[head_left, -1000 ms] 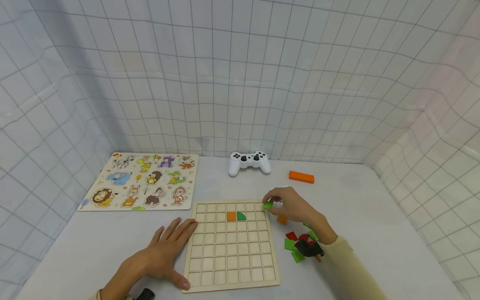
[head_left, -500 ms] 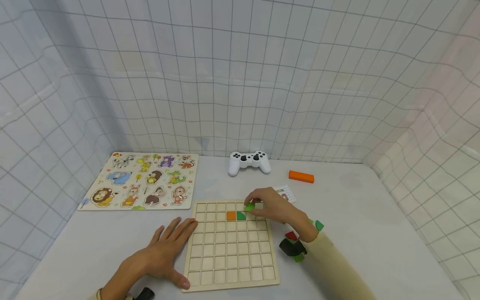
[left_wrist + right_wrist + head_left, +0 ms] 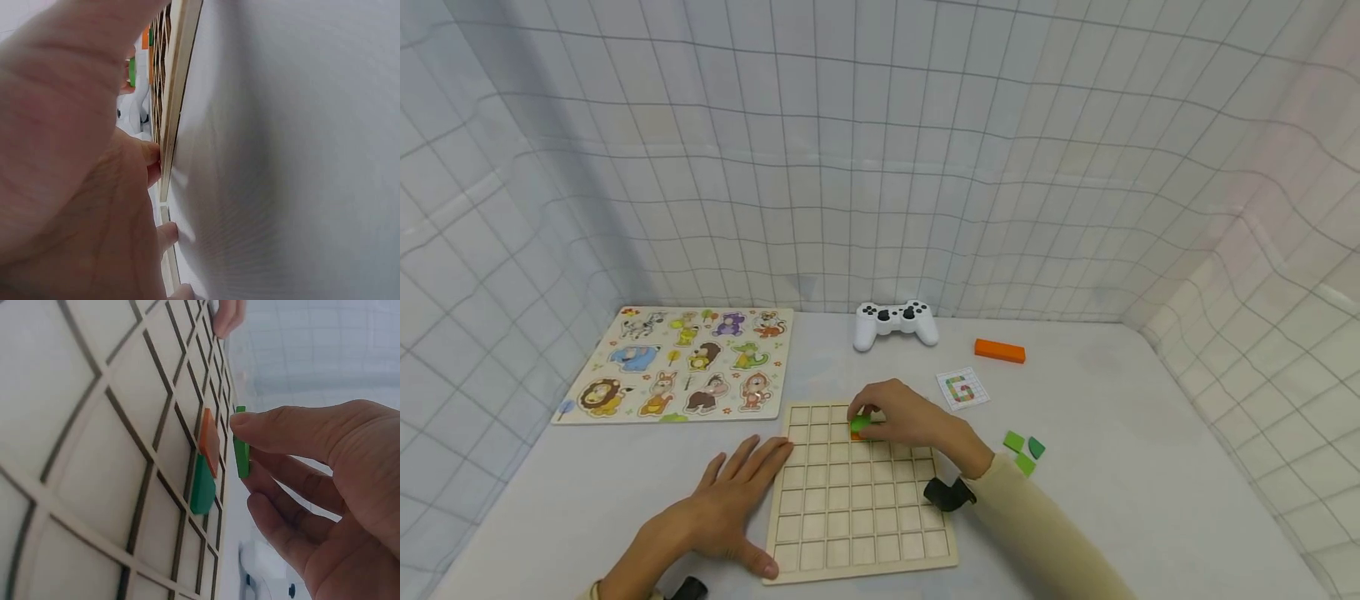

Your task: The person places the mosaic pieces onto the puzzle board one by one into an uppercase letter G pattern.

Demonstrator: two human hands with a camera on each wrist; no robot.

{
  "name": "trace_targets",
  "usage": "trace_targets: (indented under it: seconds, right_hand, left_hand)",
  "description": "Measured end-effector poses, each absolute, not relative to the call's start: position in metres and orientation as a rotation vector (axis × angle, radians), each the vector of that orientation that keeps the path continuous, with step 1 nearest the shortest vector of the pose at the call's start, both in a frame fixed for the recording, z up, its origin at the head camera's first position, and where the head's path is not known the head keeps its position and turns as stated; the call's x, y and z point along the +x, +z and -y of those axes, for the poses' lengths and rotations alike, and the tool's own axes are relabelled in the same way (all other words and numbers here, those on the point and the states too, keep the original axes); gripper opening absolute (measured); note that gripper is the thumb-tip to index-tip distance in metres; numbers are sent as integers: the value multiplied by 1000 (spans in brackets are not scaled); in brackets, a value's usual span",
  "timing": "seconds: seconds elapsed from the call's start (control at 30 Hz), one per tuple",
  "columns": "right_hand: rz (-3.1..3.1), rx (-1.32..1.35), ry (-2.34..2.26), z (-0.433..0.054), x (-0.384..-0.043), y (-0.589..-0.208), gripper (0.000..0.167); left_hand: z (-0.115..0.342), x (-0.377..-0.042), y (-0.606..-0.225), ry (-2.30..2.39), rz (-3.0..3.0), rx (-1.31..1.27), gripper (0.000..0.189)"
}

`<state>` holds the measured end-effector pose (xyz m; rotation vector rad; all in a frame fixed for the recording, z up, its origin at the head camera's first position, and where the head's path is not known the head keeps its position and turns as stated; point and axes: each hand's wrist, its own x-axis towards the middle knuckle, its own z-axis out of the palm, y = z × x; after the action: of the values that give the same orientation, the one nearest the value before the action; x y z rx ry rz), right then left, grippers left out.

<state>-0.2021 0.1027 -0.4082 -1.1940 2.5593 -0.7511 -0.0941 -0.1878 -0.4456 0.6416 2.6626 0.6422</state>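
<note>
A pale wooden grid board (image 3: pixel 850 525) lies on the white table. Along its left edge rests my left hand (image 3: pixel 722 517), fingers spread, fingertips and thumb touching the frame. My right hand (image 3: pixel 898 417) pinches a light green square tile (image 3: pixel 242 450) between thumb and fingers, held just above the board's upper rows. Seated in neighbouring cells are an orange square tile (image 3: pixel 210 440) and a dark green piece with a curved edge (image 3: pixel 203 487). In the head view the right hand hides the dark green piece and most of the orange one.
Loose green tiles (image 3: pixel 1014 441) lie right of the board, others perhaps under the right sleeve. Behind them are a printed pattern card (image 3: pixel 962 389) and an orange bar (image 3: pixel 1000 351). A white game controller (image 3: pixel 896 323) stands at the back, an animal puzzle (image 3: pixel 677 367) at the left.
My right hand has carried the green tile leftward from the board's right edge to above the orange tile, uncovering the pattern card. The left hand stays in place.
</note>
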Motion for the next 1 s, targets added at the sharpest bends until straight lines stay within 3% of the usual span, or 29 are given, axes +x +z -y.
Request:
trace_targets:
  seconds: [1.0]
  right_hand:
    - [-2527, -1235, -630, -67, -207, -415, 17]
  left_hand:
    - [186, -93, -437, 632, -2636, 633, 147]
